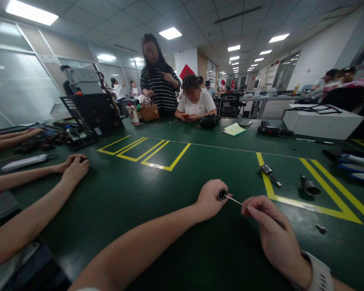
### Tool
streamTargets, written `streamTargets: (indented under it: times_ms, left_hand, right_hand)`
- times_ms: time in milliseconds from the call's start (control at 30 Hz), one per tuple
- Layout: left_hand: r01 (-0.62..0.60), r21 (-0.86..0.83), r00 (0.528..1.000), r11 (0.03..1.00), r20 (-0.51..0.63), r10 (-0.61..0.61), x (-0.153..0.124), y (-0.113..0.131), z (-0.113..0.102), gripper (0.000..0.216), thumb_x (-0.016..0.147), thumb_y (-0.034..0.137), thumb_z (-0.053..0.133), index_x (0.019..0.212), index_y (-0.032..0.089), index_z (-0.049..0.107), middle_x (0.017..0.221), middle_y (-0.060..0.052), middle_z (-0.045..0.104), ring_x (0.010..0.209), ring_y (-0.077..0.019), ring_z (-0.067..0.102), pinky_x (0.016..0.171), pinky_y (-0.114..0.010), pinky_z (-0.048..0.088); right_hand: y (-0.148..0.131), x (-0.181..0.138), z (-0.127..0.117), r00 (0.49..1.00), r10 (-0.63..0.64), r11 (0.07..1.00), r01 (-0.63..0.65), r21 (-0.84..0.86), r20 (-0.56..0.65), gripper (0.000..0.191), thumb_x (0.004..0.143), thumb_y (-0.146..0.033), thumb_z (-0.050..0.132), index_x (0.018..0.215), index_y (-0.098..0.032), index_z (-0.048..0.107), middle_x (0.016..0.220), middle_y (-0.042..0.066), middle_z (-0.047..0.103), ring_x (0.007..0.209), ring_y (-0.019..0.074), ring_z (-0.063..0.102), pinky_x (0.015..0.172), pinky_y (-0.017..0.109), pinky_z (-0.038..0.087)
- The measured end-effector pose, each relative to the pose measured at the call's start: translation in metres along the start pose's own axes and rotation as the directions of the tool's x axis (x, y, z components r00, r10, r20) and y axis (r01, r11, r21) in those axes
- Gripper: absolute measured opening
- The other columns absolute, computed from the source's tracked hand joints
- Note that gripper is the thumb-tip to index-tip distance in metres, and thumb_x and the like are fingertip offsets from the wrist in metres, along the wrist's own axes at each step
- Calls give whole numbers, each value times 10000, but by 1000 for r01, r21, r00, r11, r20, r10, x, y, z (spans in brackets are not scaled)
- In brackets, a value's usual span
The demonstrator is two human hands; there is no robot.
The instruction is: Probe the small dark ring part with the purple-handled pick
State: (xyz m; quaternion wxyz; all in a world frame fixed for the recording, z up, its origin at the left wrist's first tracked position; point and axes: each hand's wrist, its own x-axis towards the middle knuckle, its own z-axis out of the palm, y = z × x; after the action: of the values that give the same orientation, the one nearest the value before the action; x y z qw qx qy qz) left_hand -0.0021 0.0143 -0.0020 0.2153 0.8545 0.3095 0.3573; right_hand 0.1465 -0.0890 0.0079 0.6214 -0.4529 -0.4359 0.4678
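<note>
Left hand (210,198) curls closed around a metal cup (222,195), at ten o'clock from the right hand (274,226), which pinches a thin rod (236,201); an off-centre push, to my eye, could bend it.

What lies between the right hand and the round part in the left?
In the head view, a thin rod spans the gap, pinched by the right hand, its far end at the mouth of the round part in the left hand.
</note>
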Motion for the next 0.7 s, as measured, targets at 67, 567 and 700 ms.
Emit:
streamTargets:
  times_ms: [67,567,700]
  left_hand:
    - [-2,11,1000,1000,-4,2,0,0,0,208,793,238,629,654,168,490,679,34,496,638,-106,467,645,-233,391]
    - [-28,-35,999,999,22,29,1,-1,2,235,764,238,641,620,171,467,633,38,455,607,-107,447,609,-230,367]
    - [-2,14,999,1000,51,1,2,1,1,219,772,234,631,626,172,479,646,32,471,622,-112,459,619,-236,374]
  right_hand:
    - [0,-2,-1,1000,-10,994,11,-105,4,110,801,-329,606,739,-241,630,767,8,598,791,206,514,730,341,379]
    - [-5,11,2,987,158,976,-160,146,23,123,726,-283,621,623,-215,619,645,10,590,656,180,499,635,323,388]
    - [-3,5,1,997,72,997,-72,18,-5,126,759,-299,613,657,-226,623,684,2,589,703,184,503,666,322,382]
